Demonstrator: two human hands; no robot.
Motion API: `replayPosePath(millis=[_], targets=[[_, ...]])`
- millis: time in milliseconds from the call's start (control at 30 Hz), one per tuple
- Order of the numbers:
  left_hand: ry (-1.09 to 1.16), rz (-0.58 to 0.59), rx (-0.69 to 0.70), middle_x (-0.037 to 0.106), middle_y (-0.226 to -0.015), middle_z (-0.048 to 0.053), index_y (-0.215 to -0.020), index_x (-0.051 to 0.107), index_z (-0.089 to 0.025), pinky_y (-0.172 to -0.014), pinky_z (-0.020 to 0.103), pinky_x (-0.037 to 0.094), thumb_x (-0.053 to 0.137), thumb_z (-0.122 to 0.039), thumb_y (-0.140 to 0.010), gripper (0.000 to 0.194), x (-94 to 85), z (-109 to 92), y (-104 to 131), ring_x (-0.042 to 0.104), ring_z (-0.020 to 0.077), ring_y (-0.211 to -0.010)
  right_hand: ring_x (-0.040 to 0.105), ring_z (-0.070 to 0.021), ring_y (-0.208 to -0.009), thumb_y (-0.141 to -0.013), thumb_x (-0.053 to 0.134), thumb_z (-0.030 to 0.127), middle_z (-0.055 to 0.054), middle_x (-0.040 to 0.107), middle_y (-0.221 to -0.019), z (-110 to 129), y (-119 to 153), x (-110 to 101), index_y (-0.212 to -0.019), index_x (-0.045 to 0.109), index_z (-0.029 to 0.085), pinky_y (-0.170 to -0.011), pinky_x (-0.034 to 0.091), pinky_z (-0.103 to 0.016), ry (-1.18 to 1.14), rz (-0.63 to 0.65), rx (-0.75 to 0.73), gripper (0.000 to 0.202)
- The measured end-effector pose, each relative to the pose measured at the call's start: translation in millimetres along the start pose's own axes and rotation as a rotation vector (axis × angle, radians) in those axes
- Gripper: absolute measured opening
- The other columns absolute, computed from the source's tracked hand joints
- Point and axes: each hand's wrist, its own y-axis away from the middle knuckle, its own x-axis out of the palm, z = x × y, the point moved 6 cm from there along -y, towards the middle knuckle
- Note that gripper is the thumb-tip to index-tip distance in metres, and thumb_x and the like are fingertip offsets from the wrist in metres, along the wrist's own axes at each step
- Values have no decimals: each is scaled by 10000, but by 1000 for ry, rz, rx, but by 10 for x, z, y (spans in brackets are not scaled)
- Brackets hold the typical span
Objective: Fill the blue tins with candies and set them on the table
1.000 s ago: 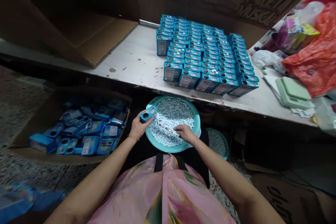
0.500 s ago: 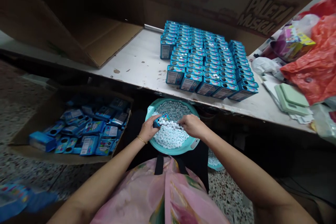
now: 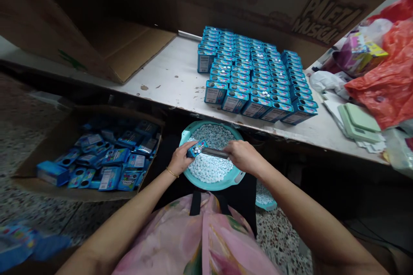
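My left hand point(image 3: 181, 160) is closed around a small blue printed box point(image 3: 196, 148), tilted over a turquoise basin point(image 3: 215, 186). A few small white balls show at the box's opening. My right hand point(image 3: 244, 155) grips a narrow grey scoop point(image 3: 215, 152), whose far end touches or enters the box's opening; which of the two cannot be made out. Small white candy-like balls point(image 3: 209, 169) fill the basin beneath both hands.
On the white table point(image 3: 161, 79) stand rows of blue boxes point(image 3: 251, 73), some with white balls on top. A cardboard carton point(image 3: 24, 172) of blue boxes lies left. Large cardboard point(image 3: 258, 4) stands behind. A green scale point(image 3: 359, 122) and red plastic bag point(image 3: 390, 68) are at right.
The scoop, earlier heaped with white balls, now looks nearly bare. My right hand has shifted slightly right, and white balls show at the box's opening.
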Motion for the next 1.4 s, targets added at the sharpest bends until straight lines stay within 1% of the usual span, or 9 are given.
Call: replayPosePath(millis=[300, 500, 633, 767, 967, 1100, 1233, 1333, 1400], targets=[[340, -62, -257, 654, -1053, 90, -1131, 542, -126, -902, 404, 468, 678, -365, -653, 551, -18, 78, 97, 613, 230, -956, 573, -150, -861, -832, 394, 198, -30, 653, -900, -461, 307, 259, -1024, 660, 241, -729, 389, -220, -381, -228, 3, 331], [304, -40, -111, 641, -1051, 97, -1092, 557, -153, -893, 391, 472, 662, -335, -684, 459, -170, -268, -139, 609, 219, -957, 596, -179, -810, -810, 410, 209, -40, 659, -820, -649, 309, 688, -914, 691, 249, -711, 415, -251, -492, -289, 118, 303], [272, -96, -8, 632, -1035, 83, -1067, 564, -165, -894, 368, 464, 677, -326, -670, 444, -683, -420, -705, 598, 212, -955, 606, -188, -784, -804, 392, 218, -33, 654, -789, -686, 288, 963, -819, 689, 279, -688, 431, -265, -573, -320, 160, 304], [391, -195, -78, 659, -958, 72, -1044, 547, -145, -837, 377, 490, 709, -374, -618, 511, -1089, -206, -1509, 622, 205, -865, 612, -194, -752, -822, 366, 265, -29, 644, -748, -642, 267, 1195, -782, 684, 310, -671, 448, -283, -684, -329, 203, 323], [307, -196, -97, 637, -1037, 112, -1114, 509, -123, -874, 397, 460, 743, -387, -543, 671, -1026, 140, -2762, 598, 233, -955, 611, -220, -828, -791, 457, 368, -57, 670, -822, -586, 73, 1470, -882, 709, 269, -761, 465, -297, -797, -406, 256, 286], [100, -363, -114, 364, -1366, 199, -1322, 327, -157, -970, 412, 378, 786, -302, -496, 956, -1059, 198, -3188, 454, 293, -1178, 610, -214, -806, -784, 473, 386, -85, 669, -812, -546, -52, 1593, -870, 715, 195, -766, 465, -285, -869, -453, 233, 320], [103, -418, -44, 281, -1415, 181, -1340, 313, -194, -875, 351, 458, 726, -288, -596, 856, -1309, 335, -2876, 532, 254, -1087, 603, -207, -850, -800, 440, 314, -81, 661, -856, -540, -115, 1690, -938, 695, 194, -792, 458, -282, -857, -403, 194, 315], [61, -635, -53, 438, -1305, 134, -1276, 394, -184, -814, 289, 479, 602, -275, -718, 602, -1827, 741, -2015, 593, 171, -952, 595, -217, -891, -779, 400, 218, -84, 649, -890, -661, -168, 1820, -1006, 667, 169, -825, 447, -302, -726, -338, 196, 353], [-88, -782, -313, 517, -1199, 117, -1240, 406, -147, -826, 269, 463, 506, -261, -781, 483, -2181, 1185, -1183, 592, 140, -918, 563, -238, -993, -760, 369, 160, -105, 622, -1001, -794, -236, 1939, -1074, 633, 145, -875, 423, -324, -550, -310, 251, 411]])
